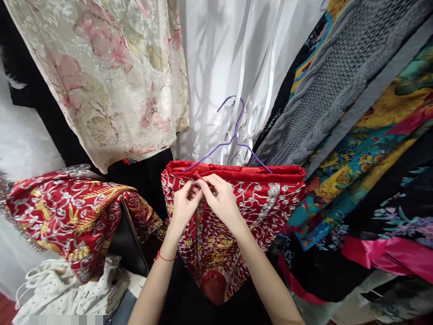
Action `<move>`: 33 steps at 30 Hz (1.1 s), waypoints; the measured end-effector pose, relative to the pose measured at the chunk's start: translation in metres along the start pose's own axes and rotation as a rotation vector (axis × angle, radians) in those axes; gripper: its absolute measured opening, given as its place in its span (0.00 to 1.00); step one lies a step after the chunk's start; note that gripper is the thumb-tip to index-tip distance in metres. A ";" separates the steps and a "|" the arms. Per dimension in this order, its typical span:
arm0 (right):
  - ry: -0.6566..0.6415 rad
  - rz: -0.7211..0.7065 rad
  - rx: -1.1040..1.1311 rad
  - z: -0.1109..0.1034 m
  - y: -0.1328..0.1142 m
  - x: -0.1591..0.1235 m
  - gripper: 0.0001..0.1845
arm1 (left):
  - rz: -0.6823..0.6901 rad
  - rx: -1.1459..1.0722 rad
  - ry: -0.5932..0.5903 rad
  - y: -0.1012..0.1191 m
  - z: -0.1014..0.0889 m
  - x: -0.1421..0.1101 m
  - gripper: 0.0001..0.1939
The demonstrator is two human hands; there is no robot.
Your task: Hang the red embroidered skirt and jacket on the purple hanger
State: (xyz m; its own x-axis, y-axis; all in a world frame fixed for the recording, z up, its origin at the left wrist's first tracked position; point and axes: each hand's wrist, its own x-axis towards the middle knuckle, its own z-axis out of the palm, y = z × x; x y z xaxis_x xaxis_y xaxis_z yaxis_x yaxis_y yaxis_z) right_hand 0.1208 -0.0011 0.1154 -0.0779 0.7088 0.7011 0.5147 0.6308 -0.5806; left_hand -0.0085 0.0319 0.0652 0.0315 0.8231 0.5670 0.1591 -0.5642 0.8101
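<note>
A red embroidered garment [250, 194] with silver and gold patterns hangs in front of me, its plain red waistband at the top. A purple wire hanger [235, 137] goes down inside the waistband, its hook free above. My left hand [184, 201] and my right hand [219, 194] meet at the front of the waistband, left of its middle. Both are closed in a pinch on a thin red cord [204, 208], part of which hangs below the fingers. The fingertips partly hide the cord, so whether it is knotted cannot be seen.
At left, another red embroidered piece [71, 212] drapes over a dark chair back, above a white dotted cloth [67, 289]. A cream floral garment [125, 90] hangs above. At right hang a grey knit [321, 90] and colourful floral clothes [365, 149]. A white curtain [209, 67] is behind.
</note>
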 end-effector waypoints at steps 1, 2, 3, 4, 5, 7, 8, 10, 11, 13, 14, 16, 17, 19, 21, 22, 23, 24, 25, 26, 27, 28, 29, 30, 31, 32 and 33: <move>-0.008 -0.012 0.011 -0.003 0.001 -0.001 0.10 | 0.036 0.036 0.031 0.001 0.001 0.001 0.09; -0.015 -0.018 0.014 -0.006 0.002 -0.002 0.11 | 0.066 0.057 0.073 0.002 0.000 0.001 0.09; -0.024 -0.021 0.016 -0.009 0.004 -0.002 0.11 | 0.090 0.063 0.112 0.003 -0.001 0.001 0.09; -0.036 -0.020 0.028 -0.012 0.006 -0.003 0.11 | 0.104 0.057 0.142 0.003 -0.003 0.000 0.10; -0.049 -0.017 0.053 -0.014 0.008 -0.003 0.12 | 0.103 0.040 0.154 0.004 -0.005 -0.001 0.10; -0.069 0.001 0.156 -0.018 0.013 -0.003 0.13 | 0.064 -0.034 0.122 0.006 -0.011 -0.004 0.11; -0.072 0.018 0.229 -0.019 0.015 -0.002 0.13 | 0.040 -0.088 0.103 0.007 -0.014 -0.005 0.11; -0.078 0.082 0.367 -0.020 0.019 -0.001 0.15 | 0.018 -0.175 0.097 0.009 -0.020 -0.007 0.11; -0.081 0.125 0.416 -0.020 0.021 0.000 0.15 | 0.029 -0.176 0.096 0.011 -0.023 -0.008 0.10; -0.074 0.204 0.458 -0.019 0.022 0.002 0.17 | 0.082 -0.065 0.056 0.013 -0.029 -0.009 0.09; -0.058 0.232 0.456 -0.019 0.023 0.004 0.18 | 0.114 0.040 0.027 0.015 -0.032 -0.009 0.09; -0.009 0.267 0.396 -0.019 0.023 0.007 0.19 | 0.160 0.290 0.040 0.017 -0.036 -0.009 0.10; 0.003 0.270 0.336 -0.020 0.023 0.008 0.19 | 0.173 0.406 0.107 0.017 -0.037 -0.008 0.10; -0.024 0.236 0.182 -0.023 0.024 0.010 0.18 | 0.193 0.555 0.323 0.019 -0.037 -0.005 0.08; -0.101 0.160 0.055 -0.028 0.023 0.012 0.13 | 0.215 0.544 0.524 0.020 -0.035 -0.001 0.08; -0.145 0.120 0.031 -0.031 0.023 0.012 0.10 | 0.225 0.481 0.595 0.020 -0.034 0.001 0.08; -0.189 0.091 0.034 -0.034 0.022 0.013 0.07 | 0.226 0.386 0.639 0.021 -0.033 0.004 0.09; -0.230 0.076 0.059 -0.037 0.022 0.013 0.06 | 0.214 0.273 0.646 0.022 -0.033 0.006 0.10; -0.267 0.072 0.100 -0.039 0.021 0.013 0.06 | 0.199 0.155 0.604 0.022 -0.033 0.007 0.10; -0.298 0.076 0.151 -0.042 0.021 0.013 0.06 | 0.181 0.047 0.511 0.023 -0.033 0.008 0.11; -0.324 0.085 0.206 -0.044 0.021 0.013 0.07 | 0.165 -0.038 0.375 0.024 -0.034 0.009 0.12; -0.348 0.096 0.263 -0.045 0.021 0.013 0.07 | 0.150 -0.092 0.218 0.025 -0.035 0.009 0.13; -0.371 0.107 0.318 -0.045 0.021 0.013 0.08 | 0.136 -0.114 0.066 0.026 -0.036 0.009 0.13; -0.390 0.113 0.367 -0.045 0.022 0.013 0.08 | 0.121 -0.109 -0.061 0.027 -0.037 0.009 0.12; -0.404 0.115 0.404 -0.045 0.023 0.013 0.09 | 0.106 -0.087 -0.153 0.028 -0.038 0.008 0.12; -0.404 0.111 0.424 -0.043 0.025 0.013 0.10 | 0.092 -0.055 -0.215 0.028 -0.038 0.008 0.11; -0.396 0.103 0.420 -0.042 0.026 0.013 0.11 | 0.083 -0.022 -0.255 0.029 -0.038 0.007 0.10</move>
State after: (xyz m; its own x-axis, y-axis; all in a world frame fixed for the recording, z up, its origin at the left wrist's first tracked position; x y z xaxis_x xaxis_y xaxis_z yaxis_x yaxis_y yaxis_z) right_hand 0.1688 0.0116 0.1266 -0.3997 0.7863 0.4712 0.1608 0.5662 -0.8084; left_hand -0.0412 0.0193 0.0981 0.2913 0.7619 0.5785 0.1246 -0.6297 0.7667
